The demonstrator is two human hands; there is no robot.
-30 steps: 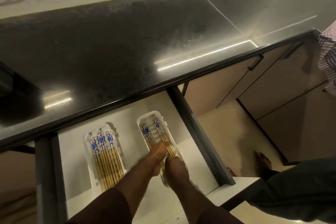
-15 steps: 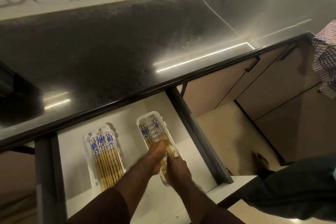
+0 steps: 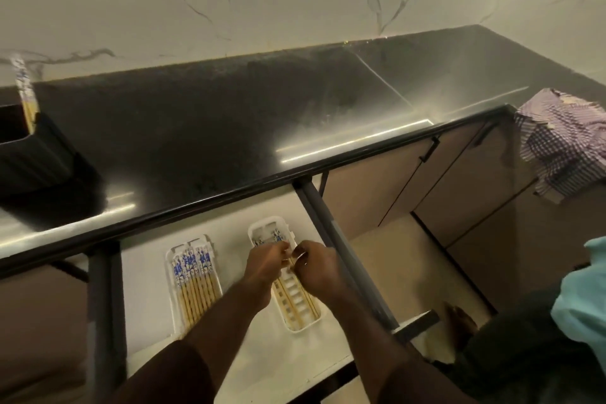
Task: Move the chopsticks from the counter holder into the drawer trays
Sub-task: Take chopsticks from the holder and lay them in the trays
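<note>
Both hands, left hand (image 3: pixel 266 264) and right hand (image 3: pixel 316 267), pinch chopsticks (image 3: pixel 290 257) over the right tray (image 3: pixel 303 326); next, lay them flat, then fetch from the holder (image 3: pixel 31 154).

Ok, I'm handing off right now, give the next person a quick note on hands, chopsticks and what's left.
Left hand and right hand: both over the right tray, pinching chopsticks there.
Left tray: packed full.
Right tray: only a few in, slots free.
Black holder on the counter, far left: some chopsticks remain.
Left to do: settle these, fetch the rest.
</note>
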